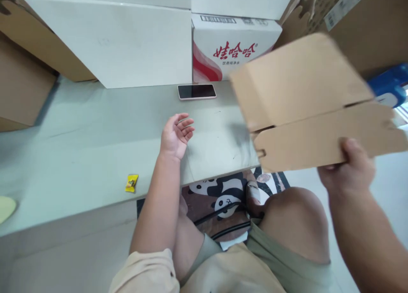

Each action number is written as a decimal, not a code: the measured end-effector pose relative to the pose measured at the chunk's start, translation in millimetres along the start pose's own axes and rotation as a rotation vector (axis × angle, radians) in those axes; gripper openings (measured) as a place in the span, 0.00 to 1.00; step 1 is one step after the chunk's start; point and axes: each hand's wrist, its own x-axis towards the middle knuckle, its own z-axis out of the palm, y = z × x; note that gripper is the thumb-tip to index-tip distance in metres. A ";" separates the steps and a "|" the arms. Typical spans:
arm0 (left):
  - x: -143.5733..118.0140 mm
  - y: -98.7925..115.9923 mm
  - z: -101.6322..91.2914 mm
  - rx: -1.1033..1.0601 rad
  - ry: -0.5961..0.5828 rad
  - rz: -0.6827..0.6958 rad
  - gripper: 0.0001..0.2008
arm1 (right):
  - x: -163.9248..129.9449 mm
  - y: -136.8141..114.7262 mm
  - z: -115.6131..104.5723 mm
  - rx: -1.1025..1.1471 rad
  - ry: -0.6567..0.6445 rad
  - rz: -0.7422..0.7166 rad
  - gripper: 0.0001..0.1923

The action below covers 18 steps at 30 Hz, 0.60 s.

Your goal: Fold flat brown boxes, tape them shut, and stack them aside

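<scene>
My right hand (349, 167) grips the near edge of a flat, unfolded brown cardboard box blank (306, 102), held in the air above the table's right end and my knee. The blank is slightly blurred. My left hand (176, 134) rests on the pale grey-green table (79, 157), palm up, fingers loosely curled and apart, holding nothing. A phone (196, 91) with a dark screen lies on the table just beyond the left hand.
White cartons (121, 42) and a carton with red print (229, 46) stand along the table's back. Brown boxes (22, 85) sit at the left and top right. A small yellow candy wrapper (131, 183) lies near the front edge. Under the table is a panda-pattern mat (219, 191).
</scene>
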 end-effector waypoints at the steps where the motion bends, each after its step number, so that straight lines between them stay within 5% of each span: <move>1: -1.2 1.0 0.9 -0.007 -0.001 -0.002 0.10 | 8.0 -6.0 -8.9 -0.013 0.055 -0.056 0.15; 6: -3.4 0.6 5.2 -0.019 0.001 -0.014 0.09 | 71.7 -11.0 -14.3 -0.419 0.234 -0.197 0.11; 13: 0.6 -1.9 10.4 0.005 0.021 -0.029 0.10 | 197.2 21.9 92.7 -0.892 0.163 -0.255 0.11; 18: 3.8 -0.6 11.4 0.000 0.055 -0.029 0.10 | 232.0 40.6 154.9 -1.074 -0.144 -0.177 0.09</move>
